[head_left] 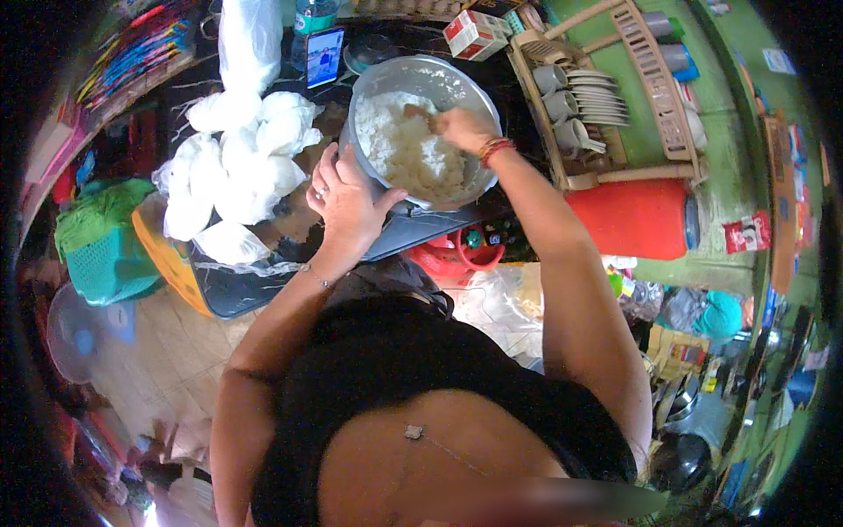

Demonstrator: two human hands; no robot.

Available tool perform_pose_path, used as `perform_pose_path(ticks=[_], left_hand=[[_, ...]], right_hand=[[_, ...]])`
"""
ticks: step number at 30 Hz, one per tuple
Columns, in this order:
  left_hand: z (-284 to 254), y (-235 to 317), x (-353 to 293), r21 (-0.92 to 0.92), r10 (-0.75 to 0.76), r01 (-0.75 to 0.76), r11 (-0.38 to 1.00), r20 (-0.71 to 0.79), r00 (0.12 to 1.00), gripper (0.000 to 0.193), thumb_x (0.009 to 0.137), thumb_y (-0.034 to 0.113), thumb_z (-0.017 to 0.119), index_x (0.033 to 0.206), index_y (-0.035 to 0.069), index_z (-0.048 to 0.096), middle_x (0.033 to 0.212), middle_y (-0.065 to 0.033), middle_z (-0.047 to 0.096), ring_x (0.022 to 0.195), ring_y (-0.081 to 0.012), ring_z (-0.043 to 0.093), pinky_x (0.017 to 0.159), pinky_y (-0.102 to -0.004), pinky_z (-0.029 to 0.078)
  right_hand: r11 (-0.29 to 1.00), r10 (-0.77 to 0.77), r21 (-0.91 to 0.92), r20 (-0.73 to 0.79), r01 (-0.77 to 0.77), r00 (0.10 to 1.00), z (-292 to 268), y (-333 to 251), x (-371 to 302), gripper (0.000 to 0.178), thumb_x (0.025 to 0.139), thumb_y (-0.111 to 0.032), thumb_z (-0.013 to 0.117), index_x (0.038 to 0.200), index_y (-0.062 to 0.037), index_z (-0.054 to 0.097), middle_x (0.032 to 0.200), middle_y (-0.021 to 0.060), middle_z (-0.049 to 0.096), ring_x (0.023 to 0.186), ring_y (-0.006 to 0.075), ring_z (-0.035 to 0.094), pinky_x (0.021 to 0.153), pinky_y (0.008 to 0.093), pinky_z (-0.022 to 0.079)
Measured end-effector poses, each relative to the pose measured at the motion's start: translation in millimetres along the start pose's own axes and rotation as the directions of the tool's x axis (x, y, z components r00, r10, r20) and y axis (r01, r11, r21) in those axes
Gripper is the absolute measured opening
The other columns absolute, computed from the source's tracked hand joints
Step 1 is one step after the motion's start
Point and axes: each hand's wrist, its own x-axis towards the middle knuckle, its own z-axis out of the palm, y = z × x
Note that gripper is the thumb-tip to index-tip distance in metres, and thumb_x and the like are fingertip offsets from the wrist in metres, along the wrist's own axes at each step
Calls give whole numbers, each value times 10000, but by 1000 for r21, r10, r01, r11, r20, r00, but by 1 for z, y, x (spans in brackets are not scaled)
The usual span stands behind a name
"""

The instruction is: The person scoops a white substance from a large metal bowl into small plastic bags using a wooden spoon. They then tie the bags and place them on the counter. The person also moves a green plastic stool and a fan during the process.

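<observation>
A large grey metal bowl [479,97] stands near the table's front edge, with white, crumbly flour-like mix [399,145] inside. My left hand [347,193] grips the bowl's near left side, thumb toward the rim and fingers along the outside. Inside the bowl, my right hand [465,130] is closed over the mix. A brownish shape shows at its fingertips, too blurred to name. Knotted white plastic bags [250,162], filled and bulging, sit in a pile left of the bowl.
Behind the bowl a phone [325,58] leans upright beside a bottle [316,16]. A dish rack [584,180] with plates and mugs stands on the right, above a red container [628,220]. A red-and-white box [477,35] lies at the back. Below left is a green basket [110,263].
</observation>
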Motion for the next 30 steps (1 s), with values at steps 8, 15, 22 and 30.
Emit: perform_pose_path(ticks=[8, 15, 22, 30], left_hand=[[2, 1, -2, -72, -39, 35, 997, -62, 997, 967, 583, 281, 863, 1356, 62, 325, 1375, -182, 300, 1255, -366, 323, 1001, -518, 276], [1, 13, -2, 26, -68, 71, 997, -105, 992, 945, 568, 272, 870, 1357, 80, 387, 1322, -163, 401, 1200, -350, 393, 992, -454, 332], [21, 17, -21, 6, -208, 216, 976, -238, 949, 899, 569, 273, 846, 1377, 200, 458, 1305, -154, 466, 1207, -330, 405, 988, -440, 342], [16, 31, -28, 109, -379, 398, 911, -156, 912, 868, 620, 394, 810, 1393, 304, 425, 1338, -67, 465, 1258, -320, 368, 980, -567, 280]], right_hand=[[965, -236, -112, 18, 237, 971, -64, -1, -44, 245, 850, -215, 525, 1035, -164, 676, 899, 168, 663, 830, 381, 641, 739, 453, 510], [852, -504, -98, 118, 515, 856, 2, 13, -18, 191, 775, -186, 562, 862, -95, 706, 792, 205, 654, 773, 354, 657, 738, 472, 517], [817, -577, 156, 180, 556, 797, -66, 27, -10, 172, 822, -209, 567, 855, -117, 709, 792, 172, 665, 755, 336, 656, 681, 447, 521], [768, -626, -26, 184, 640, 758, -78, 23, -21, 225, 820, -243, 615, 1026, -236, 706, 799, 152, 660, 730, 324, 649, 660, 417, 515]])
